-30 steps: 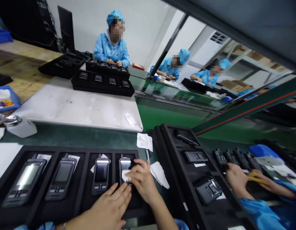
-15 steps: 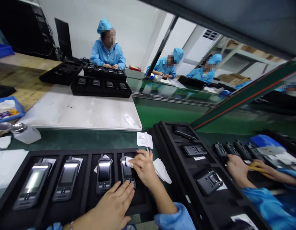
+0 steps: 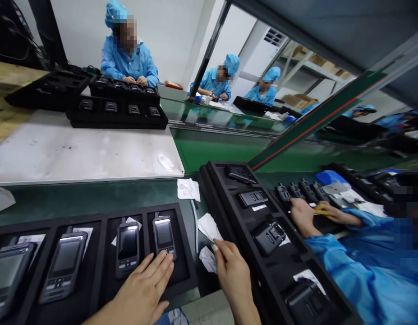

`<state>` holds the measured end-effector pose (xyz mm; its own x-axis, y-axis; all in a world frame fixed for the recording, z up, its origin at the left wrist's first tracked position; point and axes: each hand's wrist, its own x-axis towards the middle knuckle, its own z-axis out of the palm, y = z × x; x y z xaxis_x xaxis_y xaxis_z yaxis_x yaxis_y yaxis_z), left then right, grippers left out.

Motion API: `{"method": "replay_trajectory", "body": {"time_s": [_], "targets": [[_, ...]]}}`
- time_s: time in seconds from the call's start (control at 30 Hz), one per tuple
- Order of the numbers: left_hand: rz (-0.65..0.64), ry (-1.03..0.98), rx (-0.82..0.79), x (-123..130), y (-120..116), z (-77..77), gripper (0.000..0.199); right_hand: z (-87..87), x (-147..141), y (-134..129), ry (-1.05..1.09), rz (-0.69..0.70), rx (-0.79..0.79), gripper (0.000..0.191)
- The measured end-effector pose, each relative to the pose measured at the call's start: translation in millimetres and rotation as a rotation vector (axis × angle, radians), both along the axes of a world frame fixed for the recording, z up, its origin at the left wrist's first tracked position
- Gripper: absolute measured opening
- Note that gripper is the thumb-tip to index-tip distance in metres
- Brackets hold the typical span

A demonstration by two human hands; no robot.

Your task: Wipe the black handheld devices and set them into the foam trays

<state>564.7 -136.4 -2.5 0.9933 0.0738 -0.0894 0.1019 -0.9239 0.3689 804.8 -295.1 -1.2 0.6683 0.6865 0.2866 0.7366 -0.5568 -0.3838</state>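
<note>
My left hand (image 3: 144, 286) lies flat, fingers spread, with its fingertips on the lower end of the rightmost handheld device (image 3: 163, 234) in the black foam tray (image 3: 102, 257). Three more devices with dark screens sit in that tray's other compartments. To the right of the tray, my right hand (image 3: 231, 268) pinches the edge of a white tissue (image 3: 209, 226) on the green bench. A crumpled tissue (image 3: 208, 259) lies just left of this hand.
A second black tray (image 3: 229, 207) holding several devices stands on the right. Beyond it a co-worker's hands (image 3: 302, 216) handle something yellow. A white board (image 3: 94, 149) lies behind my tray; people in blue sit farther back.
My right hand has left the device and moved right and down to the tissues. A crumpled tissue now lies beside it. The view has shifted right; my left hand stays on the device.
</note>
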Motion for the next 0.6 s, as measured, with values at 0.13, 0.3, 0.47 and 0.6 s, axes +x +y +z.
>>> {"method": "replay_trajectory", "body": {"time_s": [0.13, 0.3, 0.47, 0.6], "targets": [[0.019, -0.092, 0.018, -2.7, 0.1, -9.1, 0.085, -2.1, 18.7, 30.9, -0.118, -0.066, -0.074, 0.032], [0.009, -0.083, 0.018, -1.6, 0.2, -9.7, 0.085, -13.1, 24.5, 51.4, -0.119, -0.065, -0.186, 0.024], [0.002, -0.007, 0.002, 0.9, -1.3, -0.6, 0.079, 2.9, 16.5, 39.1, -0.071, -0.002, -0.040, 0.021], [-0.020, -0.091, 0.014, -2.3, -1.5, -1.8, 0.073, 30.4, -10.5, 65.0, 0.129, 0.281, 0.238, 0.017]]}}
